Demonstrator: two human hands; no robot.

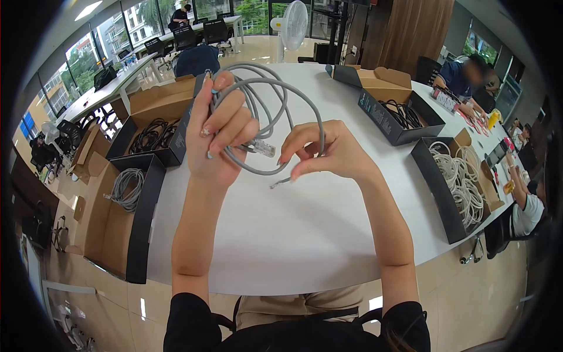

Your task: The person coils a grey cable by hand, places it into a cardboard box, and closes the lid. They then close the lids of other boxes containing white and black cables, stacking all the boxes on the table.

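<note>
A looped grey network cable hangs in the air above the white table, between my two hands. My left hand is closed around its coils, and a clear plug sticks out beside those fingers. My right hand is curled, thumb and fingers pinching the cable near its other end. Below that hand dangles a second small clear plug. Part of the cable inside my left fist is hidden.
On the left stand a box with a grey coiled cable and a box with black cables. On the right are a box of black cables and one of white cables. People sit beyond the right side.
</note>
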